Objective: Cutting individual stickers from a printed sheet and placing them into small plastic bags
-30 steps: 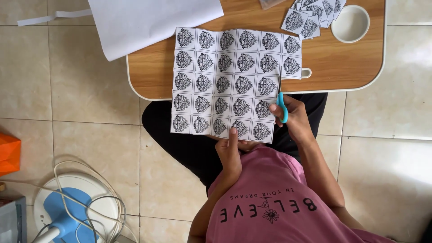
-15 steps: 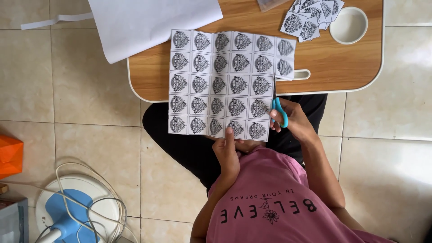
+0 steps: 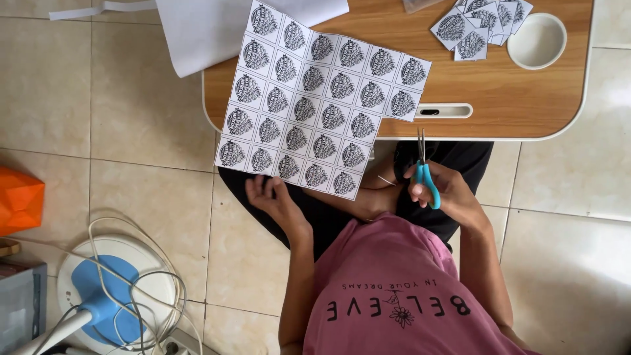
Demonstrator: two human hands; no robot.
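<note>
My left hand (image 3: pixel 271 195) pinches the lower edge of a paper sheet (image 3: pixel 309 98) printed with a grid of round dark emblems. The sheet is tilted, lies partly over the wooden table (image 3: pixel 513 98), and has a stepped notch cut from its lower right corner. My right hand (image 3: pixel 450 194) grips blue-handled scissors (image 3: pixel 426 174), blades pointing up and nearly closed, just below the table's edge. The scissors are to the right of the sheet and do not touch it.
On the table lie a pile of cut emblem squares (image 3: pixel 483 23), a white round bowl (image 3: pixel 537 41) and a large blank white sheet (image 3: pixel 210 29). On the tiled floor at left are an orange object (image 3: pixel 20 197) and a fan base with coiled cable (image 3: pixel 108 296).
The sheet has swung left and tilted, away from the scissors. The scissors, earlier at the sheet's right edge, are now apart from it with the blades pointing up.
</note>
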